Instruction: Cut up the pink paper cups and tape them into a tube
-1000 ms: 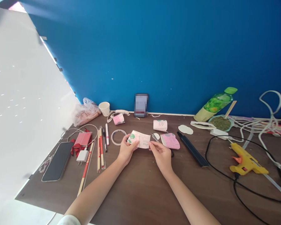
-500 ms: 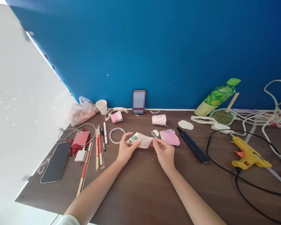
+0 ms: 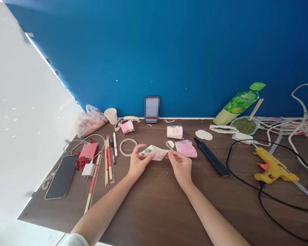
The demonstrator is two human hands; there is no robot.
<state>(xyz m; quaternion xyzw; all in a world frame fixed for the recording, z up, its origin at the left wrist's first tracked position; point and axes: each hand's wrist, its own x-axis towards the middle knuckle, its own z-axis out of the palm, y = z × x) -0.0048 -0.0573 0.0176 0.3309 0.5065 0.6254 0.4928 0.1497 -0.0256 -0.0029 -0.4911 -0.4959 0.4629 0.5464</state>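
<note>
A whitish paper piece with green leaf prints [image 3: 157, 153] is held between both hands above the table. Its left end is gripped by my left hand [image 3: 140, 162], thumb in front. My right hand [image 3: 180, 165] pinches the right corner between thumb and fingertips. Just behind lie small scissors [image 3: 169, 145] on a white paper disc, partly hidden. Beside them is a flattened pink paper piece [image 3: 186, 149]. A printed paper roll [image 3: 174, 132] lies farther back, and a pink cut cup piece [image 3: 127, 127] is back left. A roll of tape [image 3: 128, 147] lies left of the paper.
Left on the brown table [image 3: 146, 205] are a phone [image 3: 61, 176], a charger [image 3: 88, 169], chopsticks [image 3: 109, 160] and pens. A black bar [image 3: 212, 157], a yellow glue gun [image 3: 274, 167] with black cable, and a tilted bottle [image 3: 238, 105] are right. A screen [image 3: 152, 109] leans on the blue wall.
The view has shifted slightly. Both hands keep their grip on the paper, whose tilt has changed a little.
</note>
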